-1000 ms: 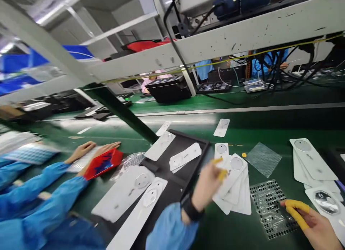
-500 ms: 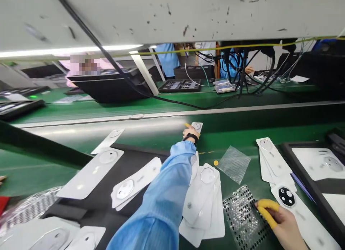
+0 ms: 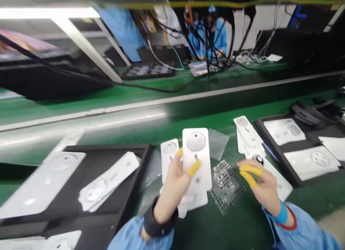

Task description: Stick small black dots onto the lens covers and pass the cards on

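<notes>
A green counter (image 3: 229, 230) was mostly taken up by two black trays, the left tray (image 3: 129, 178) and the right tray (image 3: 272, 160), both loaded with white cards, fwiw. Between them, a white card (image 3: 196, 146) was gripped upright in the left hand (image 3: 172, 183), pinched by yellow-capped fingers (image 3: 194, 168), just over a stack of cards (image 3: 169, 153). The right hand (image 3: 260, 180) was held empty and half curled, over a strip with a black disc (image 3: 258, 159), right beside a dotted plastic sheet (image 3: 226, 185).
</notes>
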`<action>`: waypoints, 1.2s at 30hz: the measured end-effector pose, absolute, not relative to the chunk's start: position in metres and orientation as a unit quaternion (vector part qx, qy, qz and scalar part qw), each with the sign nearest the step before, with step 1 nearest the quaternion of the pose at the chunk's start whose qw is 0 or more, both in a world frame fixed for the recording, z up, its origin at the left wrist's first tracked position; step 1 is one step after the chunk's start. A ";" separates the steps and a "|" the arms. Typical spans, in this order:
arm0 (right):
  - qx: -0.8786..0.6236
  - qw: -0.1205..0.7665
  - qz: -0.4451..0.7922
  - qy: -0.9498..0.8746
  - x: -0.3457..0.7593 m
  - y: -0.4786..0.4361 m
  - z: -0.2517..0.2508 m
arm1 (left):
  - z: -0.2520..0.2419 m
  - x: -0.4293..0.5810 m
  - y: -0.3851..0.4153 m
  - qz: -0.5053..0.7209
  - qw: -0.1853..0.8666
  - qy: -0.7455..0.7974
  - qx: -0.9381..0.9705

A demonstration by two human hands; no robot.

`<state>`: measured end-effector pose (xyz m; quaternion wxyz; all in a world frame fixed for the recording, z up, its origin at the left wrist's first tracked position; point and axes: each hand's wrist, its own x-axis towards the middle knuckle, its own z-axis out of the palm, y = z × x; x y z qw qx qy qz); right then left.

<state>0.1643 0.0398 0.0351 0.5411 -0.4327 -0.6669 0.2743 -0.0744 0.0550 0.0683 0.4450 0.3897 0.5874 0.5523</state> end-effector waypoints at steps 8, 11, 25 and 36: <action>-0.377 0.514 0.312 -0.705 0.140 0.020 0.070 | 0.075 0.011 -0.050 0.460 0.605 0.576 0.302; -0.389 0.517 0.341 -0.682 0.143 0.012 0.065 | 0.083 0.021 -0.057 0.474 0.595 0.592 0.265; -0.391 0.446 0.536 -0.601 0.157 0.011 0.082 | 0.063 0.023 -0.075 0.498 0.471 0.608 0.401; -0.314 0.389 0.707 -0.501 0.157 0.014 0.092 | 0.060 0.027 -0.080 0.512 0.489 0.610 0.355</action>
